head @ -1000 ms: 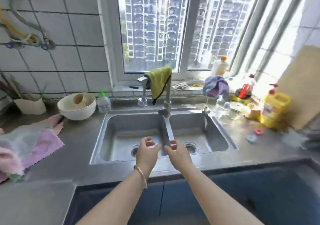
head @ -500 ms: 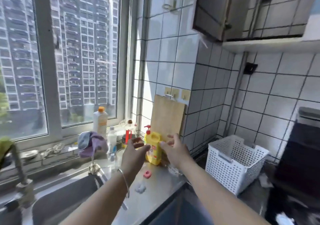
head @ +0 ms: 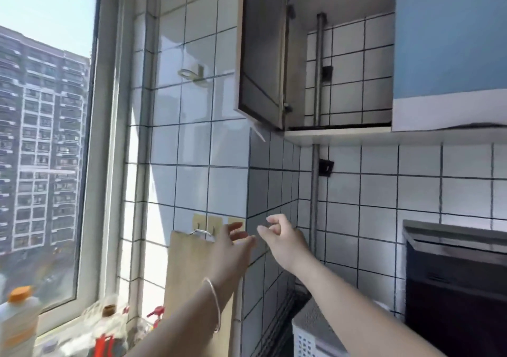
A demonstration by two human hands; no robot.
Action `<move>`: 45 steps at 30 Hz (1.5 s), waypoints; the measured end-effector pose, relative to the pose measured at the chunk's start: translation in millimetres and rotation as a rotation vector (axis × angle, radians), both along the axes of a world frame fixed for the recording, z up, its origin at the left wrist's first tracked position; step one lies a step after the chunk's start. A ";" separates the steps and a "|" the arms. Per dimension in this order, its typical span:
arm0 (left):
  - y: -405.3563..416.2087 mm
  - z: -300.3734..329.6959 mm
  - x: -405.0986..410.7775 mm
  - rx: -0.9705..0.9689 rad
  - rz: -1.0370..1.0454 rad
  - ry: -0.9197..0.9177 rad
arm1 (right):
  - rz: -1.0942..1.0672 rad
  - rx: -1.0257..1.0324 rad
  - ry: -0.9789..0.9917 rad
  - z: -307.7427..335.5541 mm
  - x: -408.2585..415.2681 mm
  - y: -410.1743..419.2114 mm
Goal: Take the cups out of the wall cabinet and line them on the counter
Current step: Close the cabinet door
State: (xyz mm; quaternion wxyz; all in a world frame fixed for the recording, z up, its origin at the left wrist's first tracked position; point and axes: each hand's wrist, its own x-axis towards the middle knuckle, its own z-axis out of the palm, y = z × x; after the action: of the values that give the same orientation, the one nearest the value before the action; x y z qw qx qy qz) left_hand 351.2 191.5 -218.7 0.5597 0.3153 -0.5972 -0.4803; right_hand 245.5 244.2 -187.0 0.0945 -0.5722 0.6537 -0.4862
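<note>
The wall cabinet [head: 340, 134] hangs at the upper right with its left door [head: 260, 54] swung open. Inside I see only tiled back wall and a vertical pipe; no cup shows from this low angle. A closed blue door [head: 450, 32] covers the right half. My left hand [head: 233, 244] is raised in front of the tiled corner, fingers spread, holding nothing, with a bangle on the wrist. My right hand [head: 282, 236] is beside it, fingers loosely curled, empty. Both hands are well below the cabinet shelf.
A wooden cutting board [head: 192, 288] hangs on a hook below my left hand. Bottles [head: 16, 321] stand on the window sill at the lower left. A white slotted basket [head: 315, 334] sits in the corner, and a dark range hood [head: 455, 279] juts out at the right.
My view has swung from the sink to the right and upward to the open wall cabinet. Both hands have risen from the sink rim to chest height, still empty.
</note>
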 end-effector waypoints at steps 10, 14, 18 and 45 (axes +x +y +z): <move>-125.5 142.2 -35.6 -0.309 -0.014 -0.026 | -0.142 -0.177 0.186 118.6 -22.8 -99.7; -153.1 187.1 -51.6 -0.402 -0.047 0.017 | -0.168 -0.231 0.268 151.6 -23.2 -123.0; -184.9 209.4 -66.4 -0.430 -0.094 0.071 | -0.193 -0.360 0.317 174.3 -21.9 -139.8; -131.9 198.0 -208.5 -1.035 0.283 -0.263 | -0.460 -0.742 0.279 175.0 -151.0 -79.1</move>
State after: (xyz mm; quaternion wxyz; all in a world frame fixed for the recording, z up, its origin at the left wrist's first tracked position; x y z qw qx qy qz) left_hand 142.7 59.6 -20.7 0.6213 0.1336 -0.7721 -0.0010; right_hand 94.5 165.0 -12.0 -0.3160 -0.4671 0.5520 -0.6142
